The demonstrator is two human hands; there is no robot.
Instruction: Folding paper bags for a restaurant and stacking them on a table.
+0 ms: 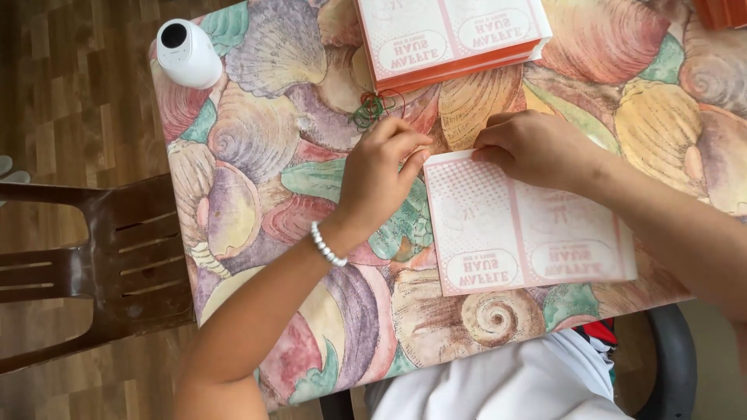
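Two hands, left grip (pixel 381 167) and right grip (pixel 529 148) pinching flat paper bag (pixel 521 229), stack of bags (pixel 447 35) nearby

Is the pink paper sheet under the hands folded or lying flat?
Flat: the paper sheet lies spread on the table, both hands at its top edge.

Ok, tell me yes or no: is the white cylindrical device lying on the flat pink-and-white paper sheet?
No, the white cylindrical device stands at the table's far corner on the shell-patterned tablecloth, well apart from the flat pink-and-white paper sheet.
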